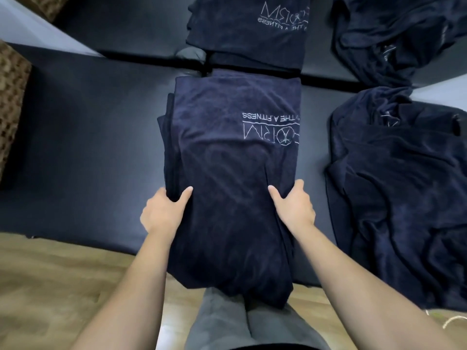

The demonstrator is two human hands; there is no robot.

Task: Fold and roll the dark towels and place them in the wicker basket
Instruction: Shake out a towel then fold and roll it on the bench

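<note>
Now both hands' fingers [185, 195] pinch the towel [235, 160]

Navy towel [227, 173] with white lettering; brown woven basket [11, 102].

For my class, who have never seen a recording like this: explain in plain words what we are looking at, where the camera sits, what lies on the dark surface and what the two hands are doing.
There is no machine here. A person wears a camera on the head, so the single picture looks down along both bare arms. The left hand and the right hand each grip one side edge of a folded navy towel, thumbs on top. The towel bears a white printed logo and lies lengthwise on a dark padded surface, with its near end hanging over the edge toward the person's legs. Beyond it lies another folded towel with the same logo. To the right sit loose piles of unfolded towels. At the far left edge, part of a wicker basket shows. A wooden floor lies below.
</note>
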